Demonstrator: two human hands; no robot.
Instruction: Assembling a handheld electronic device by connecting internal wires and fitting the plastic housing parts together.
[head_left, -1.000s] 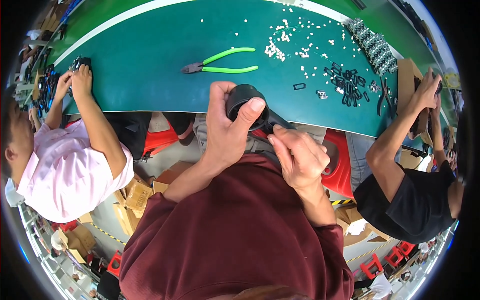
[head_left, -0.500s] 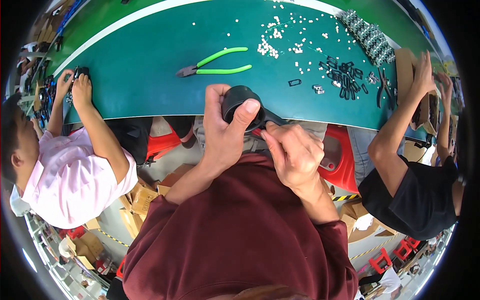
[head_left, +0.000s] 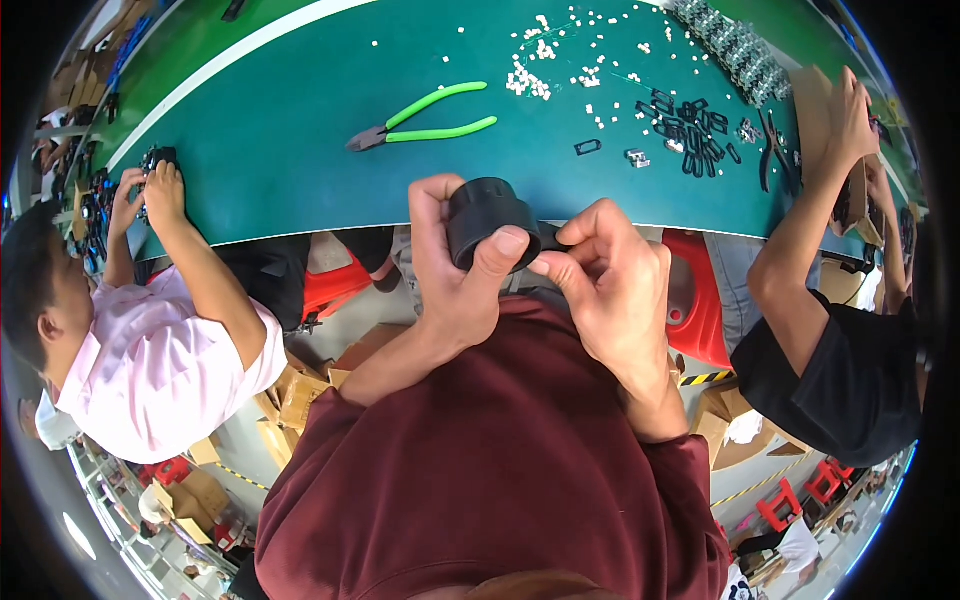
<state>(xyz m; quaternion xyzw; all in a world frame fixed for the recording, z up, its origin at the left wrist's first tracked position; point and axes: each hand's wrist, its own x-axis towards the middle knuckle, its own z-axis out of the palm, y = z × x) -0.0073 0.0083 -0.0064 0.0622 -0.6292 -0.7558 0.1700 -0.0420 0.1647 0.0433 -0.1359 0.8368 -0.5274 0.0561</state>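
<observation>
A short, hollow black plastic cylinder (head_left: 490,215) is gripped in my left hand (head_left: 455,265), above the table's near edge. My left fingers wrap behind it and the thumb presses across its lower front. My right hand (head_left: 615,285) is at the cylinder's right side, thumb and fingers pinched together. Something dark lies between those fingertips and the cylinder; its shape is mostly hidden. Beyond my hands, pliers (head_left: 425,120) with green handles lie on the green table, their jaws pointing left and handles spread.
Small whitish pieces (head_left: 530,80) are scattered on the table (head_left: 290,130). Black oblong frames (head_left: 695,140) lie in a pile at right, near dark-handled pliers (head_left: 770,155) and stacked metal parts (head_left: 735,60). Co-workers sit on both sides, one in a pink shirt (head_left: 165,365), one in black (head_left: 835,385).
My right hand has turned and shifted slightly right, its fingers raised more. The cylinder has tilted, so its side shows more and its opening less. The view has shifted a little.
</observation>
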